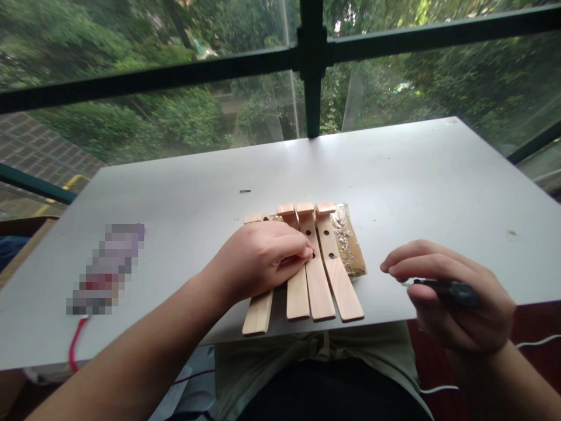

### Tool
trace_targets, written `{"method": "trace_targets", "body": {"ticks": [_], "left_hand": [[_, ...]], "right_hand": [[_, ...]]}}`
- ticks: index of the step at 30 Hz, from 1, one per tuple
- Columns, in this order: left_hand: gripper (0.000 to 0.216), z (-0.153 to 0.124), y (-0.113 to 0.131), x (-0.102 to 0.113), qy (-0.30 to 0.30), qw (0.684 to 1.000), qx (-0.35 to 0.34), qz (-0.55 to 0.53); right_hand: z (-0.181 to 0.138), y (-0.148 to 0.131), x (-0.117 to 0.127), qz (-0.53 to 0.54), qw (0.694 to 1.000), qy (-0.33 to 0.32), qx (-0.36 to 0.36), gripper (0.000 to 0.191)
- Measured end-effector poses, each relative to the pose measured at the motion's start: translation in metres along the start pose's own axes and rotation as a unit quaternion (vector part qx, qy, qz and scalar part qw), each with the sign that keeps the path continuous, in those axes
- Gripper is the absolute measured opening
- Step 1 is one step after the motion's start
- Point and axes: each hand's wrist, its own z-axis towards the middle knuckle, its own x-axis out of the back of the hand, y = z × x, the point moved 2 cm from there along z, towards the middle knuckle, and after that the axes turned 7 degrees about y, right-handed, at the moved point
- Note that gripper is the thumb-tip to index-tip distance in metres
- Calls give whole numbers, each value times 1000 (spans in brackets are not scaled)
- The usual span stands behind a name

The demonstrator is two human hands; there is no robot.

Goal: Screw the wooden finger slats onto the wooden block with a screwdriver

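Note:
Several pale wooden pieces lie side by side near the table's front edge, each with a raised block at its far end. Dark holes show in the two on the right. Beneath them is a brown, tape-wrapped slab. My left hand rests across the pieces, its thumb and fingertips pinched at the near hole of the second piece from the right. Whatever is between those fingertips is too small to make out. To the right, over the table edge, my right hand holds a black-handled screwdriver, its thin shaft pointing left.
A white table stands against a window with a dark green frame. On the left lies a blurred-out flat object with a red cord. A small dark metal bit lies beyond the wooden pieces.

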Motion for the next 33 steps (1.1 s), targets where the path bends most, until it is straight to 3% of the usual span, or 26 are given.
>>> {"method": "trace_targets", "body": {"ticks": [4, 6, 9, 11, 15, 22, 26, 33], "left_hand": [[7, 1, -5, -4, -1, 999, 16, -39], [6, 3, -6, -6, -14, 998, 38, -50], [5, 6, -6, -7, -31, 995, 86, -46], [10, 7, -6, -7, -31, 993, 106, -51], [16, 8, -6, -7, -22, 989, 123, -80], [25, 2, -9, -8, -15, 976, 154, -152], [27, 1, -9, -9, 1, 978, 133, -160], [23, 5, -8, -6, -18, 979, 138, -146]], "right_hand": [[11, -3, 0, 1, 997, 72, -23, 32], [22, -6, -4, -1, 998, 55, -43, 34], [43, -10, -15, 0, 998, 14, -54, 18], [56, -11, -26, 30, 998, -2, -51, 18], [73, -4, -51, 102, 993, -4, -62, 35], [64, 21, -81, 184, 980, 9, -80, 38], [62, 23, -85, 266, 958, 41, -99, 32], [62, 17, -87, 316, 946, 33, -56, 23]]}}
